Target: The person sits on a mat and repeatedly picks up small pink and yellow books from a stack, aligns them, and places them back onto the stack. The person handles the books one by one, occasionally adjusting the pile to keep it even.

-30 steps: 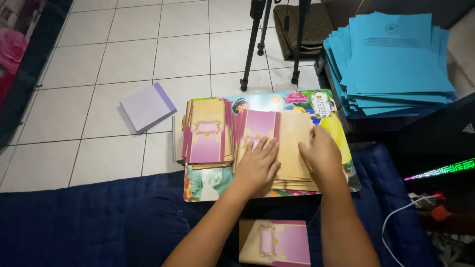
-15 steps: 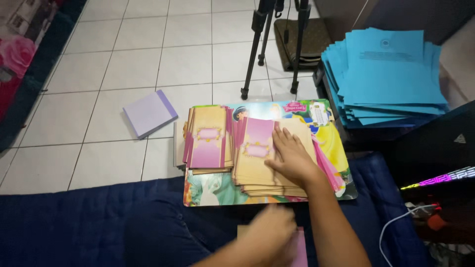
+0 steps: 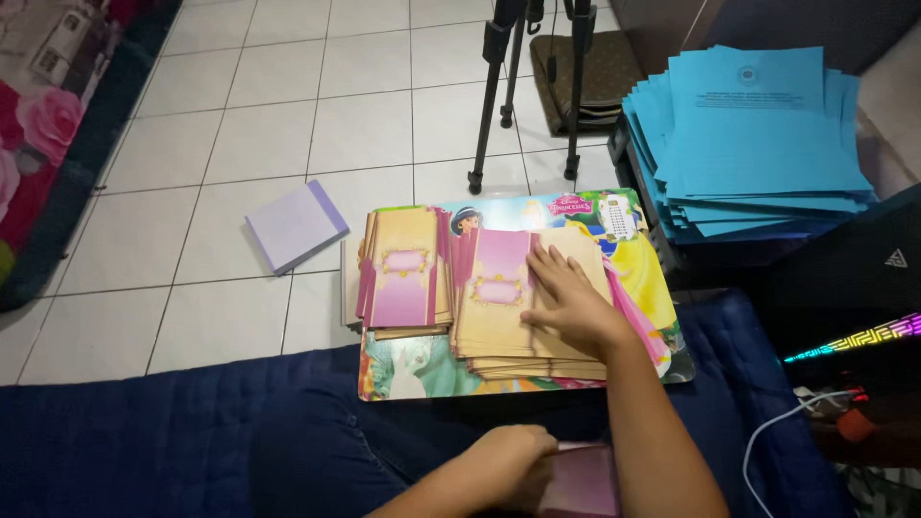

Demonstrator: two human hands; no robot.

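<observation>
Nearest the camera: left hand [image 3: 507, 465], fingers curled down over the top edge of a pink card [image 3: 580, 484] lying on the lap at the bottom of the view; the fingertips are hidden behind the card, so whether it is pinched or merely touched cannot be told. Dark blue quilted mat [image 3: 144, 441] beneath the legs, spreading to both sides. Next out: right hand [image 3: 568, 302], open and flat, fingers spread, palm pressed down on the right-hand stack of cards [image 3: 508, 302]; nothing is gripped, the hand only rests on the pile. This stack is tan with a pink-fronted card uppermost, slightly fanned at its near edge. Just beside it, to the left and apart from the hand: second stack of cards [image 3: 403, 273], same tan and pink pattern, also loosely fanned. Both stacks sit on a colourful cartoon-printed board [image 3: 652, 278] that serves as a tray, its near edge over the mat. Farther left on the white tiled floor [image 3: 240, 125]: lilac notepad [image 3: 295, 224], lying flat, well apart from the stacks. Far centre: black tripod legs [image 3: 494, 96]. Far right: fanned pile of blue paper sheets [image 3: 753, 144].
</observation>
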